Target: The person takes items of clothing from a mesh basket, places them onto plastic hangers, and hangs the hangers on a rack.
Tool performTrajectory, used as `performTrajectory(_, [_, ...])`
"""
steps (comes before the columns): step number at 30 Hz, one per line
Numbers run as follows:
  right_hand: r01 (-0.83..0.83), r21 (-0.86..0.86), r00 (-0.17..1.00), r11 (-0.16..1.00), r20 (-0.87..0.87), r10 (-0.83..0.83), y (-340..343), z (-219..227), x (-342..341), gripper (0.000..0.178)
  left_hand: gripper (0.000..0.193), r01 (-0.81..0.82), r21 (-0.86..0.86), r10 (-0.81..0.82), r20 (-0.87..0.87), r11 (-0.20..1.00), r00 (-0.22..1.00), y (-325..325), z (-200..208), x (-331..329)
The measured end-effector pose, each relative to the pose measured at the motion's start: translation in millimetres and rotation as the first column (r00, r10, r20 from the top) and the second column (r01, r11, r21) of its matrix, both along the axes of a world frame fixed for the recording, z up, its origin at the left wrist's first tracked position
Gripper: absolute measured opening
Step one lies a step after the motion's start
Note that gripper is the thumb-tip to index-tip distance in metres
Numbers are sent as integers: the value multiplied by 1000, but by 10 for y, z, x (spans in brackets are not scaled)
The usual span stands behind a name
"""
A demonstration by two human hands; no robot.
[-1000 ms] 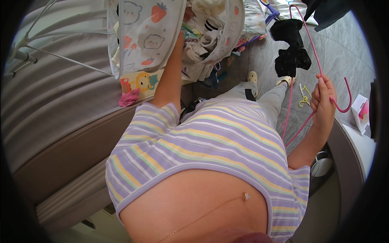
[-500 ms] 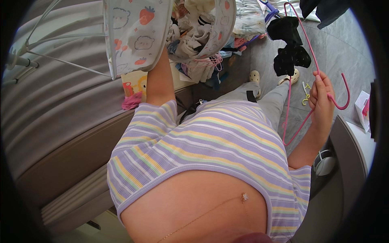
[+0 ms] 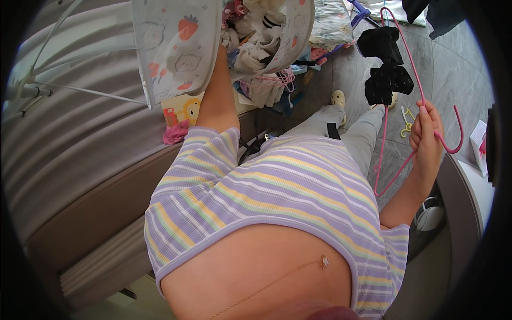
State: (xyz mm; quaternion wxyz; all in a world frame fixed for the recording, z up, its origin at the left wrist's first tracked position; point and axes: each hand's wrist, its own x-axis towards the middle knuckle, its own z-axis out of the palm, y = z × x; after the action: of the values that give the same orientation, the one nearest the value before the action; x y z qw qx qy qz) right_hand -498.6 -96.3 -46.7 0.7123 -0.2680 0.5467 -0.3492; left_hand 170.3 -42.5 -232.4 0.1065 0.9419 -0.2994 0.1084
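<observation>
1. Printed basket sits further L vs 1 s ago; L hand's hidden behind it, can't tell its grip.
2. R hand clamped on pink hanger, long axis running away from body.
3. Black garments fwd-left of R hand; basket's nearer L arm.

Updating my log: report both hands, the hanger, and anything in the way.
Right hand closed on pink hanger. Black cloth bunched on the hanger. Left hand out of sight; white printed fabric blocks view.
</observation>
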Motion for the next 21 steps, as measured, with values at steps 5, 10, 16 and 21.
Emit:
performTrajectory(5, [-5, 28, 1000, 1000, -7, 5, -37, -13, -21, 20, 93, -95, 56, 85, 148, 994, 985, 410, -67, -67])
performTrajectory(10, [-36, 24, 999, 999, -39, 37, -63, -30, 10, 21, 64, -214, 273, 276, -212, 938, 938, 453, 400, -18])
performTrajectory(16, [-49, 40, 998, 998, -33, 50, -84, -34, -38, 22, 42, -118, 401, -86, 455, 909, 886, 394, 759, -570])
performTrajectory(21, [-93, 4, 996, 996, 8, 93, -92, 51, -56, 21, 34, 137, 407, -309, 393, 903, 866, 452, 978, -822])
